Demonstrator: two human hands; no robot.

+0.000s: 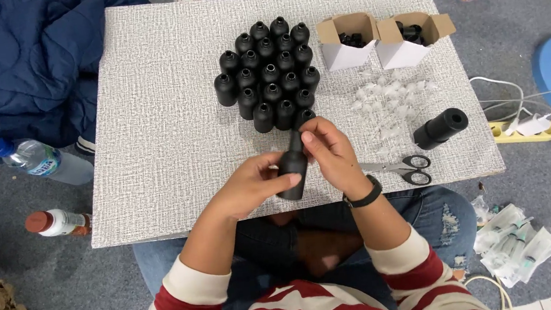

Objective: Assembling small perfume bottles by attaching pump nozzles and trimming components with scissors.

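My left hand [251, 185] grips the body of a small black bottle [293, 167] tilted over the near part of the grey board [167, 131]. My right hand [329, 149] pinches the top of the same bottle, at its neck. Just beyond the hands stands a tight cluster of several identical black bottles [268, 76], upright and uncapped. A pile of small clear plastic pieces [387, 102] lies to the right of the cluster.
Two open white cartons [345, 42] [411, 38] with black parts stand at the board's far right. A black cylinder [441, 128] lies on its side near scissors [403, 166]. Water bottles [40, 159] and a blue jacket [22, 64] lie left; packaged syringes [516, 243] and a power strip [522, 128] lie right.
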